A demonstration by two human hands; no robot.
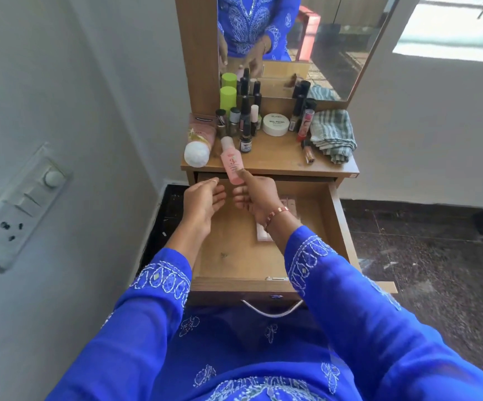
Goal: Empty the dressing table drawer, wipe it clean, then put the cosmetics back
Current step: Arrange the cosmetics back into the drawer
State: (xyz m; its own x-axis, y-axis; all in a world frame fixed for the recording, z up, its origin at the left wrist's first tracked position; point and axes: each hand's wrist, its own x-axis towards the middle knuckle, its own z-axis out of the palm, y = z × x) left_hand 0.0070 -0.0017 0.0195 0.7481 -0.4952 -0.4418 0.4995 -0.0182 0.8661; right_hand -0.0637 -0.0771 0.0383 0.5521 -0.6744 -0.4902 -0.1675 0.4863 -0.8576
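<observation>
The left hand [204,202] hangs over the open drawer [339,221], its fingers loosely spread and holding nothing. Just to the right of these fingers, the right hand [256,199] pinches a pink bottle [232,164] by its lower end; the bottle rises from the fingertips and tilts to the left, over the front edge of the tabletop [277,162]. Beyond the fingers, on the tabletop, stand most of the cosmetics: a tube [201,137] with a white cap, two green bottles [228,96], several nail polishes [245,123], a white jar [275,124] and some lipsticks [305,125]. At the far right of them lies a folded striped cloth [334,134]. Under the right wrist, a flat pale packet [266,233] lies in the drawer, and the rest of the bottom looks bare. I judge that the emptying is almost done, or that the putting back has just begun; which one, I cannot tell. Whether the drawer was wiped is also not clear.
</observation>
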